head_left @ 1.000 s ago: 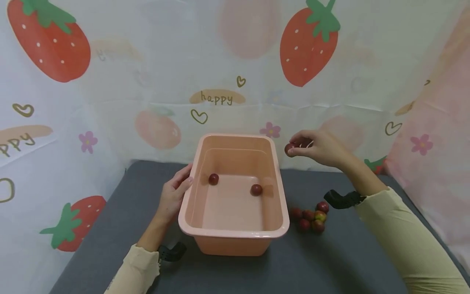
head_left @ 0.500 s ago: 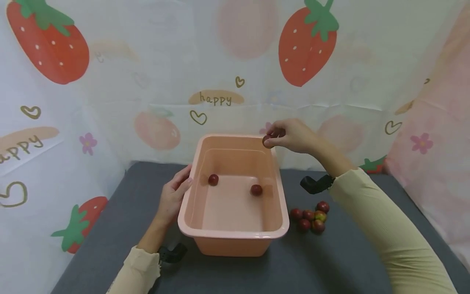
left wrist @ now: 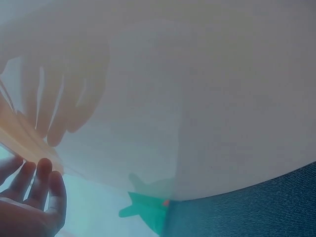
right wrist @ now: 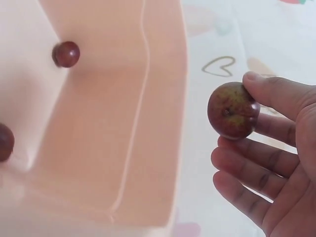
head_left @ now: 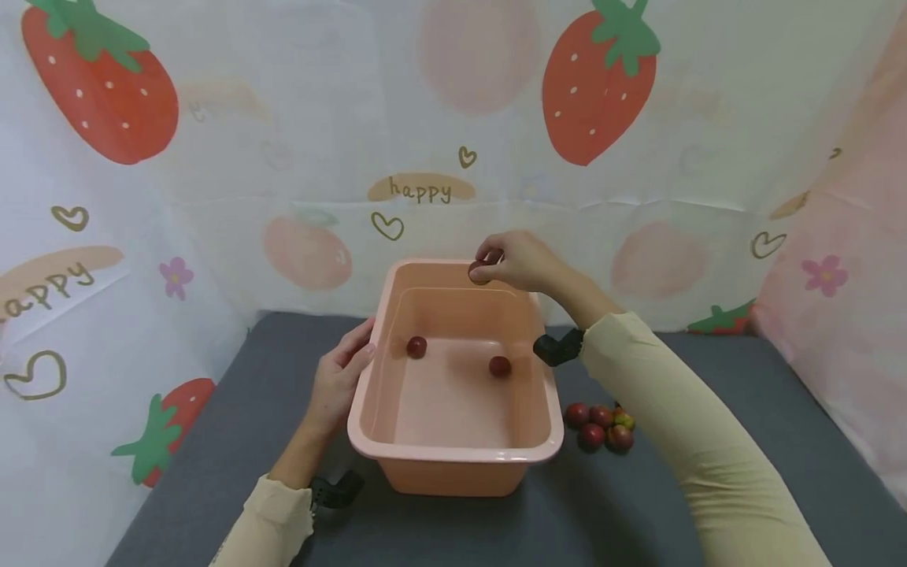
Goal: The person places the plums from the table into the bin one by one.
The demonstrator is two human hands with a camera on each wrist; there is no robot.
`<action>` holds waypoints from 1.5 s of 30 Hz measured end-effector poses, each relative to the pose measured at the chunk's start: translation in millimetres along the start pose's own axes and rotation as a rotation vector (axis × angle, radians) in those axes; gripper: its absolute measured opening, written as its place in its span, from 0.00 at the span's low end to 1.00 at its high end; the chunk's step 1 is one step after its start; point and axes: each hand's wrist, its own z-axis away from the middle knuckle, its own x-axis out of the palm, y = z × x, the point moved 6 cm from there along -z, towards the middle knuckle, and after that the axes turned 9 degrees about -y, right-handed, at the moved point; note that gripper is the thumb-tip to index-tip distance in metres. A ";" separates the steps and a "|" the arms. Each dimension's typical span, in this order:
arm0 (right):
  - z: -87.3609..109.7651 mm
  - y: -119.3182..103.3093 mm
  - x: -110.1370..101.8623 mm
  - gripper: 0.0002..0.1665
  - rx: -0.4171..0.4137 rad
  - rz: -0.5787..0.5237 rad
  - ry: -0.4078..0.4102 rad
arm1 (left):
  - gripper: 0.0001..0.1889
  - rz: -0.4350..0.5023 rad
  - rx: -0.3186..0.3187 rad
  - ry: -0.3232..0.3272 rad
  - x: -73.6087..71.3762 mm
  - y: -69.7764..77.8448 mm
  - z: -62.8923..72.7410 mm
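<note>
A pink plastic basin (head_left: pixel 453 454) stands in the middle of the table. My left hand (head_left: pixel 340 382) holds its left rim, thumb at the lip and fingers along the outside. In the left wrist view those fingers (left wrist: pixel 43 182) reach up to the basin's side. My right hand (head_left: pixel 520 260) pinches a dark red plum (right wrist: pixel 232 111) between thumb and fingers, over the basin's far rim in the head view. Yellow-green patches mark this plum's skin. Inside the basin lie two dark red plums, one on the left (head_left: pixel 416 347) and one on the right (head_left: pixel 500 367).
Several more plums (head_left: pixel 591 437) sit in a cluster on the dark grey table cloth (head_left: pixel 425 535), right of the basin. The right forearm partly covers them. A white curtain (head_left: pixel 453 94) printed with strawberries and hearts closes off the back and sides.
My right hand has carried the plum leftward from beside the basin to above its far rim. The left hand still holds the left rim, and the two plums inside stay put.
</note>
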 end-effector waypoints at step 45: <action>-50.4 7.9 78.8 0.08 0.092 -0.040 -0.142 | 0.25 -0.028 -0.007 -0.001 -0.7 -1.5 -0.6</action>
